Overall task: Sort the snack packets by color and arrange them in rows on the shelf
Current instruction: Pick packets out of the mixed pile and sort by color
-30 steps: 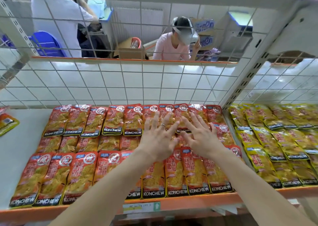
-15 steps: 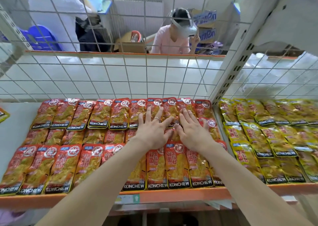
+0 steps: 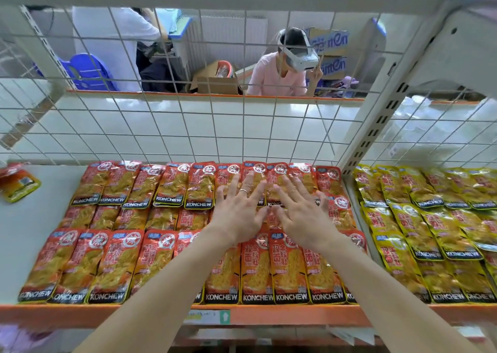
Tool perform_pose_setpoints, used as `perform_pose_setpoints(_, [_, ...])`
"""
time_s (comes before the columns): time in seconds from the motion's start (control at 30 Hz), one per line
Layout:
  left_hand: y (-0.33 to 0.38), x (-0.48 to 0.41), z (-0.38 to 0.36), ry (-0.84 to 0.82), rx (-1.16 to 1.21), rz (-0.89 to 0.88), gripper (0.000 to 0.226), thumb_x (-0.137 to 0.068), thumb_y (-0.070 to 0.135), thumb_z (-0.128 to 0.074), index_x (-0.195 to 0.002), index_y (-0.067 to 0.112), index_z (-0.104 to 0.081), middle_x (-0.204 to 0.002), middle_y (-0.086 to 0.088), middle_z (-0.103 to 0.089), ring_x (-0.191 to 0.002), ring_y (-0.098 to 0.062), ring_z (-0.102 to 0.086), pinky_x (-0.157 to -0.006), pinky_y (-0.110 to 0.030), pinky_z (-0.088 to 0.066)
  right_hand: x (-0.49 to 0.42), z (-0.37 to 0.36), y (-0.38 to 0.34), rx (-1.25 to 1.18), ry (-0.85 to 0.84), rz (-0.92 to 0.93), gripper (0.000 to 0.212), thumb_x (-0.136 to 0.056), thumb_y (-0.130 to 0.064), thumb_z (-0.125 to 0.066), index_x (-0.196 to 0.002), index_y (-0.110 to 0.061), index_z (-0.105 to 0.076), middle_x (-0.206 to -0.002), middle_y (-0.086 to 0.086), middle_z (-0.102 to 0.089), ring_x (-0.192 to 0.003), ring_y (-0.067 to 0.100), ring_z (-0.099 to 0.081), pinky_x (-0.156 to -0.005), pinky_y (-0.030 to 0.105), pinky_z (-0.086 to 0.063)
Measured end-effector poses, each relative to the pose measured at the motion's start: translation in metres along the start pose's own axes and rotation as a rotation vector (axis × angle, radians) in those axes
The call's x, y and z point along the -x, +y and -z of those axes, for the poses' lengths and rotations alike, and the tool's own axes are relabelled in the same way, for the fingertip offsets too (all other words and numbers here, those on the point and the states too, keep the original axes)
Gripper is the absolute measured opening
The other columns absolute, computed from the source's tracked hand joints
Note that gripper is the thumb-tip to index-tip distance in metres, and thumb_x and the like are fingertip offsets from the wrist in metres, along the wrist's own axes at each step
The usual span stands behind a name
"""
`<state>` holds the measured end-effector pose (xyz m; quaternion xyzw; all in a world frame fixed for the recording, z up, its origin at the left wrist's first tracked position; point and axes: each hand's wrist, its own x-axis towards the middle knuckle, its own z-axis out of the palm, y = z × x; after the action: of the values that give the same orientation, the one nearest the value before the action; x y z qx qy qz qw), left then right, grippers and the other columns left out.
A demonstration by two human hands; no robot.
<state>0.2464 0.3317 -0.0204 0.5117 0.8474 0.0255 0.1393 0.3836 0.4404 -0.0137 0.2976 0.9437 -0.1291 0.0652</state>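
We see glossy, crinkled red packets [image 3: 172, 261], flat plastic rectangles with black KONCHEW bands, overlapping in 3 rows on the smooth white shelf [image 3: 40, 231]. Our left hand [image 3: 239, 218] and right hand [image 3: 304, 218] are side by side over the back 2 rows, fingers spread straight, gripping nothing. Past a perforated metal upright [image 3: 376, 126], yellow packets [image 3: 430, 218] of the same shape fill the right bay. 1 loose packet [image 3: 20, 184] lies far left. An orange lip [image 3: 295, 315] edges the shelf, and white wire mesh [image 3: 188, 126] backs it, with a person in a headset [image 3: 279, 75] beyond.

The shelf [image 3: 40, 231] bears packet rows [image 3: 121, 258], another batch [image 3: 430, 231] to the right.
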Motion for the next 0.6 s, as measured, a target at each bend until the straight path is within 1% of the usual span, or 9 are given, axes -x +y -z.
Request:
perform_pose_setpoints(0.07, [-0.01,0.006,-0.001,-0.004,-0.045,0.008,0.062,-0.104,0.057,-0.024,-0.16,0.038,-0.003,-0.168,0.005,0.013,-0.154,-0.026,0.016,-0.122,-0.06,0.002,-0.004,-0.001,-0.009,0.051,-0.045,0.037,0.059,-0.105,-0.052,-0.017,-0.159,-0.031,-0.006,-0.166,-0.011,0.011,-0.152,0.009,0.015,-0.118,0.057,0.005])
perform_pose_setpoints(0.17, [-0.017,0.013,-0.003,-0.018,-0.05,-0.007,0.06,-0.104,0.057,-0.023,-0.159,0.04,-0.006,-0.169,0.007,0.008,-0.154,-0.027,0.013,-0.12,-0.062,0.001,-0.005,-0.006,-0.018,0.068,-0.088,0.004,0.062,-0.105,-0.054,-0.015,-0.16,-0.028,-0.005,-0.166,-0.011,0.01,-0.153,0.01,0.01,-0.116,0.06,0.002])
perform_pose_setpoints(0.27, [-0.019,0.014,-0.005,-0.007,-0.036,-0.022,0.059,-0.104,0.059,-0.022,-0.159,0.042,-0.009,-0.169,0.008,0.005,-0.154,-0.027,0.013,-0.121,-0.061,0.0,-0.002,-0.008,-0.023,0.058,-0.097,-0.031,0.062,-0.105,-0.054,-0.015,-0.16,-0.028,-0.005,-0.166,-0.012,0.011,-0.152,0.009,0.01,-0.116,0.063,0.001])
perform_pose_setpoints(0.4, [-0.019,0.013,-0.006,-0.025,-0.049,-0.019,0.059,-0.104,0.059,-0.018,-0.159,0.043,-0.004,-0.169,0.007,0.009,-0.154,-0.028,0.016,-0.122,-0.06,0.002,-0.004,-0.011,-0.028,0.058,-0.068,-0.075,0.06,-0.105,-0.052,-0.016,-0.159,-0.029,-0.008,-0.166,-0.013,0.009,-0.152,0.007,0.008,-0.116,0.062,-0.001])
perform_pose_setpoints(0.5, [-0.021,0.013,-0.004,-0.031,-0.088,-0.029,0.059,-0.104,0.059,-0.015,-0.159,0.042,0.0,-0.168,0.006,0.012,-0.153,-0.028,0.018,-0.12,-0.063,0.007,-0.001,-0.013,-0.033,0.033,-0.035,-0.11,0.059,-0.105,-0.051,-0.019,-0.16,-0.031,-0.009,-0.166,-0.015,0.006,-0.152,0.006,0.007,-0.117,0.06,-0.002])
perform_pose_setpoints(0.6, [-0.024,0.021,0.001,0.003,-0.062,-0.04,0.061,-0.104,0.057,-0.016,-0.159,0.039,0.004,-0.168,0.006,0.012,-0.154,-0.026,0.017,-0.119,-0.062,0.01,0.006,-0.014,-0.038,0.0,0.052,-0.136,0.056,-0.105,-0.049,-0.022,-0.159,-0.033,-0.014,-0.167,-0.012,0.001,-0.153,0.009,0.003,-0.117,0.056,-0.003])
